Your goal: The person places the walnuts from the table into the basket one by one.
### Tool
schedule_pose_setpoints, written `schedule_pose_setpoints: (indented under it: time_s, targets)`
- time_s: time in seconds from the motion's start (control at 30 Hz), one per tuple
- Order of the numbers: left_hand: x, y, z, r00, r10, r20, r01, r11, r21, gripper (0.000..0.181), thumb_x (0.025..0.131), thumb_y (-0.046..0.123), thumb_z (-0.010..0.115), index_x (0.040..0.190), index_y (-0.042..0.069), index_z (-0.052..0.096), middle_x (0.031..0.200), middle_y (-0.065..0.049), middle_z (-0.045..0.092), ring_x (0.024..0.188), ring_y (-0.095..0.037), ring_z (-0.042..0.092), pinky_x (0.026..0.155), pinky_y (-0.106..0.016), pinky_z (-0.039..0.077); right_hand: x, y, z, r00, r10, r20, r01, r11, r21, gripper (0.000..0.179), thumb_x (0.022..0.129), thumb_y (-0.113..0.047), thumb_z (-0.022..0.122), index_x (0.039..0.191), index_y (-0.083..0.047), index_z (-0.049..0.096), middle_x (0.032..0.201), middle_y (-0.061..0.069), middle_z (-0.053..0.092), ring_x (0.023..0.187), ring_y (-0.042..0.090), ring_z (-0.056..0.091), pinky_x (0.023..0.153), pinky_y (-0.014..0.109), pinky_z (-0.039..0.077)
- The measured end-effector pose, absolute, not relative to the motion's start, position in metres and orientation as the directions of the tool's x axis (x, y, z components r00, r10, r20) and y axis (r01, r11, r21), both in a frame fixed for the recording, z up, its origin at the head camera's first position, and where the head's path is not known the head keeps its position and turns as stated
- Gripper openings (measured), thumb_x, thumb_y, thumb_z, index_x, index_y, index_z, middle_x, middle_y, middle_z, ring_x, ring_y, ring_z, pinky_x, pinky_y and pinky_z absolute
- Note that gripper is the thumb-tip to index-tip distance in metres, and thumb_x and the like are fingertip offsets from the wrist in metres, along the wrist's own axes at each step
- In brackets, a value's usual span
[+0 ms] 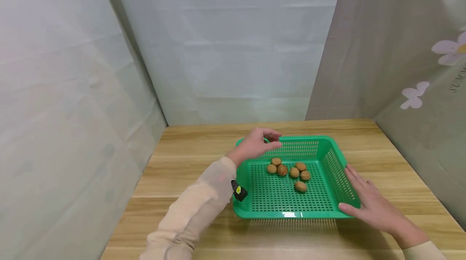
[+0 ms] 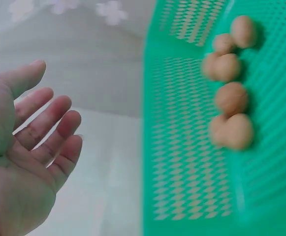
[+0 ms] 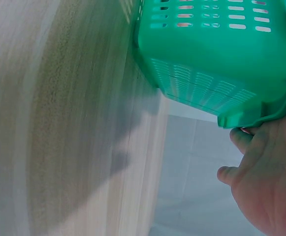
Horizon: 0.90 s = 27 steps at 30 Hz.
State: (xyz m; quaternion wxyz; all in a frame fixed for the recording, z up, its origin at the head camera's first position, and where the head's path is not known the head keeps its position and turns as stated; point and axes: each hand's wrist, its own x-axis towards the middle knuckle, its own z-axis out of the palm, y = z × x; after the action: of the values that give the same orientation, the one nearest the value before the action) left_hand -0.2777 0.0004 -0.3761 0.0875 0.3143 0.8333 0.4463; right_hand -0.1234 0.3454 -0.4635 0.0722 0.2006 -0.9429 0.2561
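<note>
A green plastic basket [image 1: 291,214] with slotted walls and a mesh bottom holds several walnuts [image 1: 282,170], grouped towards its back half. Over the basket's back left corner hovers my left hand [image 1: 257,142], palm inward, fingers loosely bent. In the left wrist view that hand [image 2: 32,142] is empty, beside the basket wall [image 2: 187,142]. At the front right corner my right hand [image 1: 375,203] holds the rim, thumb over the front corner and fingers along the right side. The right wrist view shows the fingers of this hand [image 3: 268,172] at the rim, their tips partly hidden.
The basket is over a wood-grain table [image 1: 174,195]. Pale cloth walls [image 1: 233,49] enclose the table at the back and sides, the right one [image 1: 433,138] printed with flowers. A small black device [image 1: 239,191] is on the left sleeve.
</note>
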Motion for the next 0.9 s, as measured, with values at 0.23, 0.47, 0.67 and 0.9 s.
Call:
schedule_pose_setpoints:
  time_s: [0.23, 0.47, 0.67, 0.9]
  targets:
    - [-0.270, -0.056, -0.339, -0.819, 0.528, 0.223, 0.481, 0.422, 0.768, 0.036, 0.086, 0.033, 0.063, 0.119, 0.017, 0.061, 0.112, 0.007, 0.060, 0.100, -0.012, 0.054, 0.080, -0.026, 0.046, -0.127, 0.346, -0.462, -0.906, -0.347, 0.242, -0.422, 0.781, -0.461, 0.095, 0.079, -0.032, 0.071, 0.147, -0.007, 0.009, 0.152, 0.008, 0.002, 0.135, 0.035, 0.011, 0.106, 0.050, -0.006]
    - [-0.263, -0.113, -0.354, -0.861, 0.458, 0.223, 0.459, 0.510, 0.727, 0.032, 0.087, 0.030, 0.063, 0.116, 0.017, 0.062, 0.116, 0.005, 0.058, 0.101, -0.013, 0.052, 0.083, -0.034, 0.045, -0.128, 0.348, -0.460, -0.908, -0.345, 0.236, -0.417, 0.781, -0.465, 0.095, 0.079, -0.031, 0.070, 0.147, -0.007, 0.009, 0.152, 0.007, 0.002, 0.135, 0.035, 0.010, 0.106, 0.050, -0.007]
    - [-0.252, -0.145, -0.392, -0.883, 0.428, 0.194, 0.429, 0.565, 0.705, 0.032, 0.084, 0.025, 0.067, 0.114, 0.016, 0.064, 0.113, 0.002, 0.061, 0.100, -0.021, 0.054, 0.081, -0.040, 0.046, -0.128, 0.350, -0.460, -0.909, -0.348, 0.231, -0.417, 0.776, -0.473, 0.094, 0.080, -0.031, 0.070, 0.147, -0.007, 0.008, 0.152, 0.011, 0.004, 0.135, 0.034, 0.010, 0.105, 0.053, -0.007]
    - [-0.237, -0.165, -0.441, -0.903, 0.413, 0.115, 0.358, 0.579, 0.732, 0.041, 0.076, 0.034, 0.074, 0.112, 0.016, 0.065, 0.109, -0.002, 0.062, 0.099, -0.021, 0.054, 0.084, -0.046, 0.044, -0.126, 0.354, -0.461, -0.910, -0.347, 0.228, -0.415, 0.783, -0.463, 0.095, 0.080, -0.032, 0.070, 0.147, -0.008, 0.007, 0.152, 0.008, 0.002, 0.135, 0.035, 0.010, 0.105, 0.051, -0.008]
